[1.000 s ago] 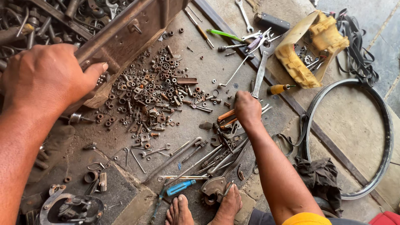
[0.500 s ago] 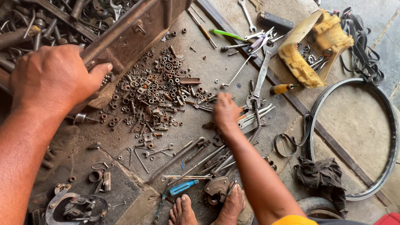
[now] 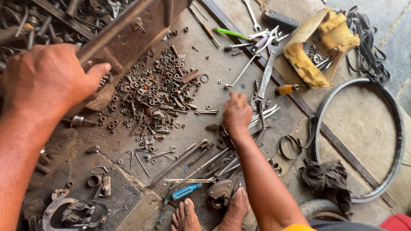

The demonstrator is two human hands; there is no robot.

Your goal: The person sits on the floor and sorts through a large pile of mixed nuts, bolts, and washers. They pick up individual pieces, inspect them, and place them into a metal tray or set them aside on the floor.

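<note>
rust-brown metal box [image 3: 128,32] — same brown as the heap of nuts and bolts [image 3: 154,94] on the grey, oil-dark floor [image 3: 222,72]. yellow, grimy cut container [image 3: 319,47]; green-handled tool [image 3: 231,33]; orange-yellow screwdriver handle [image 3: 287,89]; bright blue handle [image 3: 185,191]. grey-silver wheel rim [image 3: 396,141] — black rag [image 3: 327,179], black rubber strips [image 3: 366,47].

The concrete floor [image 3: 368,115] was dirty; a heap of rusty nuts and bolts [image 3: 156,96] lay on it; wrenches [image 3: 201,160], a bicycle rim [image 3: 385,141] and a dark rag [image 3: 327,179] lay nearby.
</note>
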